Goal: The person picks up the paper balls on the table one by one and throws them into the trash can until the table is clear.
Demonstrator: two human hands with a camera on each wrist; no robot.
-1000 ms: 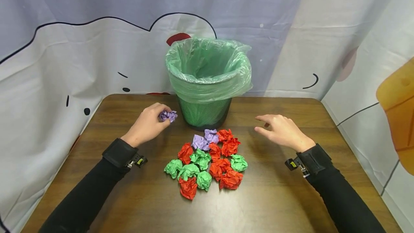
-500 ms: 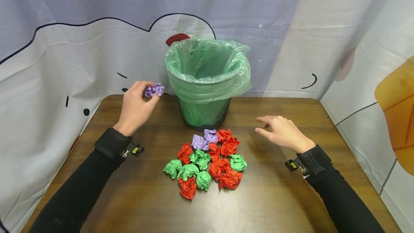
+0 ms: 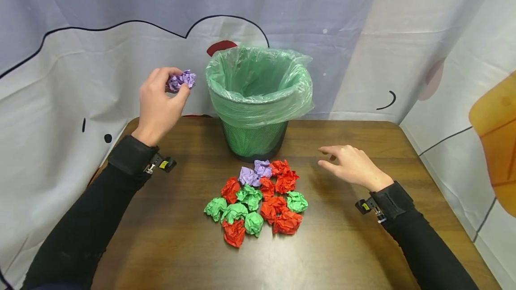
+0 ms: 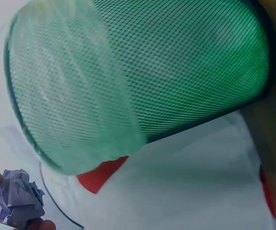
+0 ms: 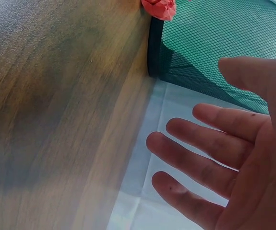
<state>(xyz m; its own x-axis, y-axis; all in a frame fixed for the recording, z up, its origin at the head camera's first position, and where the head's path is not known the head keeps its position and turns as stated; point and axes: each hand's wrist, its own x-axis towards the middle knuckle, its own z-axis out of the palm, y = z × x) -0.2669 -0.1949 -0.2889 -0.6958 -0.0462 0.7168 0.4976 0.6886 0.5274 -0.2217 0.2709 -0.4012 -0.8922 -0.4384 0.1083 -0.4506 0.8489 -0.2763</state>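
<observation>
My left hand (image 3: 160, 104) pinches a crumpled purple paper ball (image 3: 185, 80) between thumb and fingers. It holds the ball in the air to the left of the mesh wastebasket (image 3: 254, 140), about level with its rim. In the left wrist view the same purple ball (image 4: 20, 199) shows at the lower left, apart from the basket. A green plastic bag (image 3: 262, 113) lines the basket and folds over the rim. My right hand (image 3: 352, 164) hovers over the table to the right of the basket. Its fingers (image 5: 200, 163) are relaxed and hold nothing.
In front of the basket lies a cluster of crumpled paper balls: two purple (image 3: 249, 176), several red (image 3: 286, 222) and several green (image 3: 235, 213). They rest on the brown wooden table (image 3: 181, 245). A patterned curtain (image 3: 101, 70) hangs behind the basket.
My left hand has lifted the purple paper ball from near the tabletop, up and to the left, to about rim height. The right hand has stayed in place.
</observation>
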